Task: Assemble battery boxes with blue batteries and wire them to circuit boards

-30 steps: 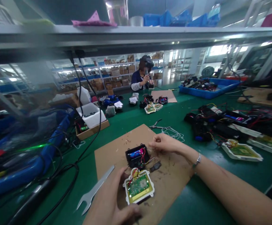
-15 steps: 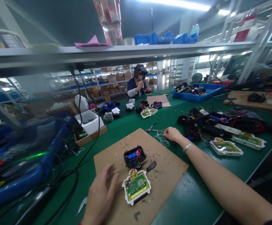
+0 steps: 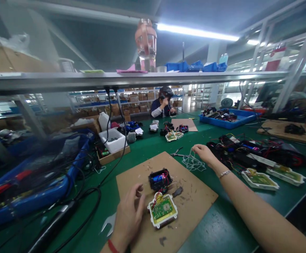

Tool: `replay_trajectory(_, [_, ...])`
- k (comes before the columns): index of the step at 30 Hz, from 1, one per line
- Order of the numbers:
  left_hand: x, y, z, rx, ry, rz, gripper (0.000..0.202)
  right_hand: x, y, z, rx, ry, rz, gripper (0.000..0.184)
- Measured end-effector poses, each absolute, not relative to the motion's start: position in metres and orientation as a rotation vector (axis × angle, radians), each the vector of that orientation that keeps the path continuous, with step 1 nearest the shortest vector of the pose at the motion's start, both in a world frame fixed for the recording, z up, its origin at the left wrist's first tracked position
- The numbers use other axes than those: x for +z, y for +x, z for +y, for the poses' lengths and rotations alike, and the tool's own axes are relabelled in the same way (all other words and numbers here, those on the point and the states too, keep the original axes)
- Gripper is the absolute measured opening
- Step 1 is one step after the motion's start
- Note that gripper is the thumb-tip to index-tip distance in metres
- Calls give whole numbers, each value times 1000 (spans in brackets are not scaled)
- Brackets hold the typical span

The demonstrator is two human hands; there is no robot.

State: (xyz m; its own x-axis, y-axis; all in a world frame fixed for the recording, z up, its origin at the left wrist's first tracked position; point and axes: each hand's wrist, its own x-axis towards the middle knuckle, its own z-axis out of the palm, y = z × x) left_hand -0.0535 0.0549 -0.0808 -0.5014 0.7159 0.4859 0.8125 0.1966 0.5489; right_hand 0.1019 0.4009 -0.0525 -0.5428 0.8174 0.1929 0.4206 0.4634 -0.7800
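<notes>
My right hand (image 3: pixel 204 154) pinches a strand of thin white cord (image 3: pixel 193 162), its loose loops lying on the green table. A pair of pliers (image 3: pixel 177 152) lies just left of the cord. My left hand (image 3: pixel 131 212) rests at the left side of a brown board (image 3: pixel 139 168), fingers apart and slightly curled, holding nothing. Beside it on the board is a white-framed housing with a green circuit board (image 3: pixel 163 210). Red and other wires join this to a black housing with a blue battery (image 3: pixel 159 178). A dark flat piece (image 3: pixel 177 191) sits to their right.
Black housings with wires (image 3: pixel 237 151) crowd the right side. A blue tray of parts (image 3: pixel 232 119) stands farther back. At left are a blue bin (image 3: pixel 63 175), black cables (image 3: pixel 98 196) and a white box (image 3: pixel 113 140). Across the table sits a person (image 3: pixel 162 105). An overhead shelf (image 3: pixel 102 80) spans the view.
My right hand has raised slightly, lifting a strand of the white cord from the pile. The camera view has tilted up and shifted left; my left hand stays beside the circuit board housing.
</notes>
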Motion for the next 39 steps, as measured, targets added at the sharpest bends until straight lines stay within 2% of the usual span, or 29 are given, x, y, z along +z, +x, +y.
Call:
replay_trajectory(6, [-78,-51,53,-1269,-1495,-2282,22,-21,114,387,1088,-798,-1977,15])
replay_trajectory(11, [-62,-44,53,-1388,-1525,-2262,22,9,126,359,1181,-663,-1944,22])
replay_trajectory(14, [-38,-31,57,-1765,-1567,-2297,25,26,131,330,1252,-576,-1999,24])
replay_trajectory(19, [0,0,77,-2524,-1724,-2296,49,39,128,271,1393,-371,-2177,22])
replay_trajectory(21, [8,7,85,-2740,-1642,-2307,52,38,125,248,1423,-252,-2234,21])
replay_trajectory(28, [18,10,77,-2761,-1553,-2305,34,24,125,206,1646,-109,-2185,21])
replay_trajectory(32, [28,13,63,-2716,-1695,-2257,19,14,123,206,1492,-109,-2074,16])
replay_trajectory(33, [30,14,61,-2712,-1751,-2234,17,12,122,206,1525,-70,-2074,19])
replay_trajectory(36, [33,15,55,-2782,-1802,-2154,13,6,119,206,1880,98,-2119,31])
replay_trajectory(39, [26,14,48,-2967,-1620,-2115,15,1,123,205,2142,107,-2170,19])
